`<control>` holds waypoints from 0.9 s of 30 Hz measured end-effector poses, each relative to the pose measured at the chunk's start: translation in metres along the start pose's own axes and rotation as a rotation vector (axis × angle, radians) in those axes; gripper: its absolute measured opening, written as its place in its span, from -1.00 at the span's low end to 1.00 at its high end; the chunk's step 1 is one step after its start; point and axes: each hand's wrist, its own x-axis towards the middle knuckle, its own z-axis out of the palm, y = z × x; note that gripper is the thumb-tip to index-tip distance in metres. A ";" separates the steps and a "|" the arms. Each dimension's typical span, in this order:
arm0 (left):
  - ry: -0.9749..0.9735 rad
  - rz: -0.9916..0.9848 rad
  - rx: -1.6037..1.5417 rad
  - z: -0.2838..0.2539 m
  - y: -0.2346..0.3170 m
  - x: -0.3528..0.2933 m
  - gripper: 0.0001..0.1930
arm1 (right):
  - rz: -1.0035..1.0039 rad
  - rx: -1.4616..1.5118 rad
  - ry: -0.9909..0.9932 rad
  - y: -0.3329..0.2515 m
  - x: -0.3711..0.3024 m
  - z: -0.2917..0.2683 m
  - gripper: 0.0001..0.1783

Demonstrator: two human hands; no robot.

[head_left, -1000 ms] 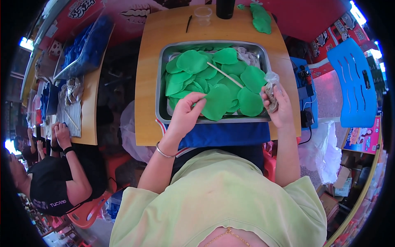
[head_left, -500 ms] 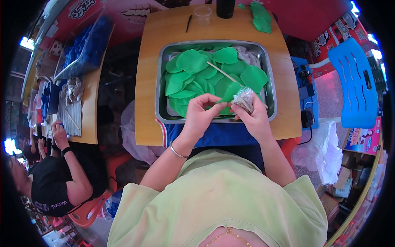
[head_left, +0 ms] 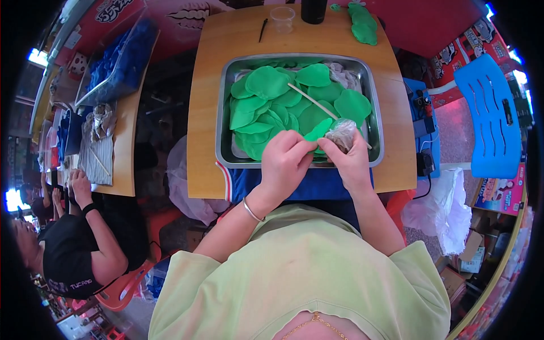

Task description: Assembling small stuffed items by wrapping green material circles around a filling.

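Over the near edge of a metal tray (head_left: 220, 116), my two hands meet. My left hand (head_left: 283, 163) is closed, its fingertips pinching the lower end of a green leaf-shaped piece (head_left: 319, 130). My right hand (head_left: 352, 162) grips a small greyish-brown bundle in clear plastic (head_left: 341, 134), its thumb close to the left fingertips. The bundle's lower part is hidden by my fingers. Many flat green rounded pieces (head_left: 267, 82) fill the tray, with greyish cloth-like material (head_left: 341, 76) at its far right corner. A pale thin stick (head_left: 309, 97) lies slanting across them, running behind the bundle.
On the wooden table (head_left: 203, 136) behind the tray stand a clear plastic cup (head_left: 282, 20) and a black cylinder (head_left: 313, 11). A green leafy strand (head_left: 363, 25) lies at far right. Left, a seated person (head_left: 93, 243) works at another table. A blue plastic chair (head_left: 491, 116) is at right.
My left hand has rolled over so its back faces up, its fingertips now closer to the right thumb. The green piece is more covered and stands out less between the hands.
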 end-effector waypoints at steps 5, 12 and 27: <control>0.063 0.189 0.172 -0.001 -0.002 -0.004 -0.76 | 0.014 -0.062 0.004 0.005 0.000 -0.003 -0.67; -0.020 -0.031 -0.129 -0.003 0.006 0.001 -0.62 | -0.011 -0.071 0.074 0.007 0.003 -0.003 -0.69; -0.277 -0.709 -0.892 -0.014 -0.013 0.007 -0.84 | 0.016 -0.066 -0.109 -0.005 0.003 -0.006 -0.60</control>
